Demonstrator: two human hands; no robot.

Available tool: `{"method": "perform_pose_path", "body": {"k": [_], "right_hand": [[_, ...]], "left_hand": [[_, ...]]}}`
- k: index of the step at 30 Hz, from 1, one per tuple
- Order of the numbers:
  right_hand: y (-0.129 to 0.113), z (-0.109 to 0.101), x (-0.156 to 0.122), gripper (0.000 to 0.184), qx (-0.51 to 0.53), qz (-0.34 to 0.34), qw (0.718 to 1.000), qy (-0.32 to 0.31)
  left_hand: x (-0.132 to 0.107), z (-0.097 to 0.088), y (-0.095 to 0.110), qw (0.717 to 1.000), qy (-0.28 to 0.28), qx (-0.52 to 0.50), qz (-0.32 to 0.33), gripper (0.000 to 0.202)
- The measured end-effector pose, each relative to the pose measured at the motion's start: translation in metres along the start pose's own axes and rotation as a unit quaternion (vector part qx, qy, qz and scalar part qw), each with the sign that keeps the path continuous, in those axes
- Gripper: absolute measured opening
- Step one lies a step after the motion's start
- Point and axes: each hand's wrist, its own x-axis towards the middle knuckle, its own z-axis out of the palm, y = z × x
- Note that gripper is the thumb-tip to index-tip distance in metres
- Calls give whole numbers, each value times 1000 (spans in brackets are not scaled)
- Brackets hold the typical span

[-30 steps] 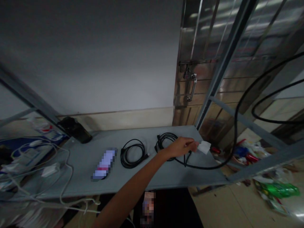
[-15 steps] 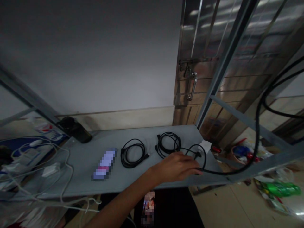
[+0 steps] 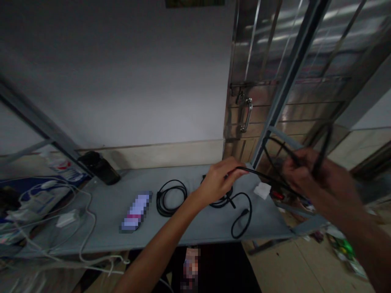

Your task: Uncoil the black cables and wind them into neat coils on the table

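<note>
A black cable (image 3: 264, 176) is pulled across between my two hands above the right part of the grey shelf (image 3: 195, 228). My left hand (image 3: 218, 181) pinches it between thumb and fingers. Blurred by motion, my right hand (image 3: 317, 179) is closed around loops of the same cable beyond the shelf's right end. Under my left hand lies a second coiled black cable, partly hidden, and a loose cable end with a plug (image 3: 245, 212) curves on the shelf beside it. Another neat black cable coil (image 3: 171, 198) rests left of my left hand.
Left on the shelf are a phone (image 3: 136, 211), a dark bottle (image 3: 102, 169), a white adapter (image 3: 67, 218) and tangled white cords. A crumpled white tissue (image 3: 262, 190) lies at the right. Metal frame posts rise at both sides, with a metal door (image 3: 244, 142) behind.
My left hand has risen and moved left with the cable. My right hand has come into view from the right, gripping cable loops. The plug end on the shelf has shifted nearer the front edge.
</note>
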Motion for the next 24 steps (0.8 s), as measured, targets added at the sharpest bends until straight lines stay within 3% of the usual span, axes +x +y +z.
{"method": "perform_pose_path", "body": {"k": [4, 7, 11, 13, 15, 19, 22, 24], "right_hand": [[21, 45, -6, 49, -56, 4, 994, -97], [38, 54, -2, 59, -5, 41, 993, -111], [48, 45, 5, 60, 138, 87, 986, -40], [44, 37, 9, 57, 198, 81, 977, 10], [36, 29, 12, 56, 233, 68, 969, 47], [18, 25, 15, 58, 254, 41, 961, 97], [12, 30, 18, 55, 244, -9, 959, 141], [11, 32, 20, 53, 228, -51, 954, 187]], "left_hand": [[8, 13, -7, 1000, -19, -5, 24, 40], [-2, 19, -30, 998, 4, 2, -57, 41], [-46, 26, -56, 983, 19, 18, -184, 36], [-79, 33, -59, 978, 34, 40, -202, 56], [-115, 43, -55, 970, 47, 50, -235, 71], [-177, 66, -39, 952, -11, 3, -306, 86], [-203, 80, -31, 940, -7, -14, -341, 89], [-213, 89, -28, 936, 2, -16, -350, 81]]}}
